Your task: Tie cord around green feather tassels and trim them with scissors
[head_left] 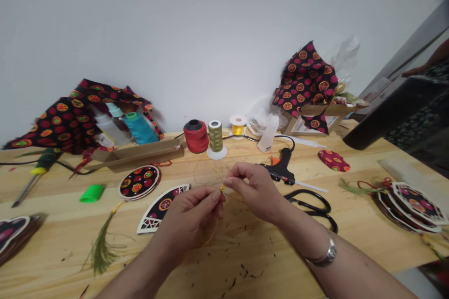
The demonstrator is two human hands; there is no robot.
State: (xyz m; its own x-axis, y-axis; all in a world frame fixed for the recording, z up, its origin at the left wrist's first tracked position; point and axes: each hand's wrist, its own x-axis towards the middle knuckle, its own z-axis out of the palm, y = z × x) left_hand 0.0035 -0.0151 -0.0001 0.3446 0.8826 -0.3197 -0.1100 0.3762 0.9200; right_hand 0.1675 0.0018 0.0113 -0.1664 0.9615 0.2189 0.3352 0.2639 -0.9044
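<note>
My left hand point(194, 217) and my right hand point(254, 191) meet above the middle of the wooden table point(245, 261). Both are closed in a pinch on a thin yellow thread point(221, 188) with a small knot or bead between the fingertips. The thread loops down under my left hand and runs up toward the spools. A silver bracelet point(324, 254) circles my right wrist. A fan-shaped fabric piece point(159, 208) with a white cut-out edge lies just left of my left hand.
Behind the hands stand a red spool point(195, 136), an olive spool point(215, 136) and a gold spool point(238, 126). A black glue gun point(280, 168) and black scissors point(312, 208) lie right. A round fabric disc point(139, 181), green tassel point(101, 247), screwdriver point(33, 175) and cardboard box point(136, 154) sit left.
</note>
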